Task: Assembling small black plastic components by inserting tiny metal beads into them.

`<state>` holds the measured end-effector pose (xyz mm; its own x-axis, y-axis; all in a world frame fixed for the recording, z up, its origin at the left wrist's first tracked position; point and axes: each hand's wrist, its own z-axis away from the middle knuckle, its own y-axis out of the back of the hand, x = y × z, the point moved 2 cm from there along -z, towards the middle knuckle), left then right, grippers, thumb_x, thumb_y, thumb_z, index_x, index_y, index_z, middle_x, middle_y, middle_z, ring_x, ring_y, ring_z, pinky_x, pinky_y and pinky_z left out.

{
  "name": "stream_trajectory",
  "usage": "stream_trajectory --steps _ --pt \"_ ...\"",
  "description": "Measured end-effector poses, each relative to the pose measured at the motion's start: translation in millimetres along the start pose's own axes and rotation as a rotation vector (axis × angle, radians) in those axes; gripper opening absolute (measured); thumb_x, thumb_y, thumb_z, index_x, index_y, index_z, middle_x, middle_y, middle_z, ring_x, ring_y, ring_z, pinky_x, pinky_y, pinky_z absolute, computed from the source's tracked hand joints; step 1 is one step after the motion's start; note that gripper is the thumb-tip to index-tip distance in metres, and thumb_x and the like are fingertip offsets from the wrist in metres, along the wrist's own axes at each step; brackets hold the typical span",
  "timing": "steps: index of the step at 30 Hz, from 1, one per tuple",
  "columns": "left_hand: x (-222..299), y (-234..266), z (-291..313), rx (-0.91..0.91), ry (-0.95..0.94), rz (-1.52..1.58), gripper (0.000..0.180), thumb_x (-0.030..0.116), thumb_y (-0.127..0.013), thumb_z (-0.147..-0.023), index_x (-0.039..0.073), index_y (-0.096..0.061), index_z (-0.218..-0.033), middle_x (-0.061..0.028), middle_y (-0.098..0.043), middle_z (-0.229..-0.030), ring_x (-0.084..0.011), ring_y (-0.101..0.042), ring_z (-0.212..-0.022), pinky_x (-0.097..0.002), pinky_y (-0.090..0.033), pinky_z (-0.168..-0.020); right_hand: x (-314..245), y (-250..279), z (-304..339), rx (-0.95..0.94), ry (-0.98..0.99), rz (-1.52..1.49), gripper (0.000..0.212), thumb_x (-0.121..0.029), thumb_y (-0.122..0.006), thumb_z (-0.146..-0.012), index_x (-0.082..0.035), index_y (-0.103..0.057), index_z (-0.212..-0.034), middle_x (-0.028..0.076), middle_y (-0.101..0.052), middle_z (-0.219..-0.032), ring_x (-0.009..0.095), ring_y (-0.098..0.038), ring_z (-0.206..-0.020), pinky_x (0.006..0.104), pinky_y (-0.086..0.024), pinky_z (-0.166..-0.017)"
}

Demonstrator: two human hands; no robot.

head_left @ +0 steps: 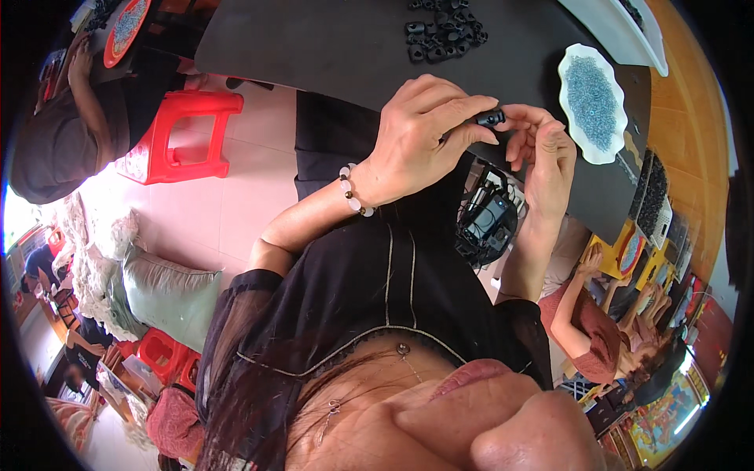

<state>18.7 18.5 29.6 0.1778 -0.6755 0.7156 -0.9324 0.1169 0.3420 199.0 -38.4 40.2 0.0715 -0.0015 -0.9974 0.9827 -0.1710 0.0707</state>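
Observation:
Pinched between the thumb and index finger of my left hand [424,137] is a small black cylindrical plastic part [490,118]. My right hand [543,149] is close on its right, with curled fingers and a fingertip at the part's end. Whether those fingers also hold something tiny is hidden. Beyond my hands, a pile of similar black plastic parts [444,33] lies on the dark table [330,43]. A white scalloped dish [567,98] to the right holds many small blue-grey pieces [594,102].
A white tray [620,35] lies at the far right of the table. Below my hands is a black device with wires [488,216]. On the left stand a red plastic stool [169,137] and a seated person [71,141]. Other people [589,330] work at the right.

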Motion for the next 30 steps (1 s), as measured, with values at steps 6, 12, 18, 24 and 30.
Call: stream_trajectory --steps 6,12,18,24,30 --pt "-8 -3 2 -0.008 0.019 0.047 0.034 0.009 -0.083 -0.067 0.005 -0.074 -0.099 -0.0079 -0.071 -0.089 -0.0227 -0.065 -0.083 -0.0324 -0.053 -0.072 -3 -11 -7 -0.032 -0.041 0.05 0.03 -0.029 -0.062 -0.096 0.001 -0.068 -0.1 0.001 -0.065 -0.08 0.003 -0.051 -0.061 0.0172 -0.038 -0.053" --pt "-13 -4 2 -0.024 0.103 0.167 0.027 0.01 -0.081 -0.074 0.003 -0.073 -0.099 -0.0076 -0.071 -0.084 -0.0185 -0.065 -0.075 -0.0295 -0.052 -0.068 -12 -12 -20 -0.041 -0.05 0.147 0.016 -0.018 -0.069 -0.091 -0.002 -0.067 -0.092 -0.002 -0.063 -0.076 0.002 -0.051 -0.061 0.017 -0.039 -0.054" --pt "-22 -2 3 -0.02 0.227 0.275 0.009 0.009 -0.073 -0.084 0.0 -0.072 -0.084 -0.0082 -0.067 -0.071 -0.0139 -0.063 -0.06 -0.0248 -0.048 -0.055 -89 78 -113 0.525 0.342 0.736 0.021 -0.024 -0.065 -0.093 -0.008 -0.072 -0.105 -0.001 -0.07 -0.084 0.005 -0.059 -0.068 0.0207 -0.045 -0.06" --pt "-22 2 3 -0.022 0.277 0.301 0.012 0.008 -0.071 -0.083 -0.001 -0.069 -0.075 -0.007 -0.065 -0.068 -0.0115 -0.061 -0.057 -0.0239 -0.047 -0.052 -95 109 -156 0.479 0.52 1.033 0.045 -0.037 -0.066 -0.092 -0.004 -0.065 -0.122 0.006 -0.07 -0.103 0.011 -0.065 -0.088 0.0239 -0.049 -0.081" --pt "-27 2 7 -0.046 0.282 0.283 0.012 0.009 -0.071 -0.084 0.0 -0.069 -0.076 -0.0055 -0.065 -0.067 -0.0097 -0.061 -0.057 -0.0233 -0.046 -0.053 -29 -19 -114 -0.168 0.441 0.792 0.022 -0.013 -0.072 -0.085 -0.01 -0.07 -0.106 0.008 -0.069 -0.091 0.018 -0.066 -0.079 0.0307 -0.051 -0.071"
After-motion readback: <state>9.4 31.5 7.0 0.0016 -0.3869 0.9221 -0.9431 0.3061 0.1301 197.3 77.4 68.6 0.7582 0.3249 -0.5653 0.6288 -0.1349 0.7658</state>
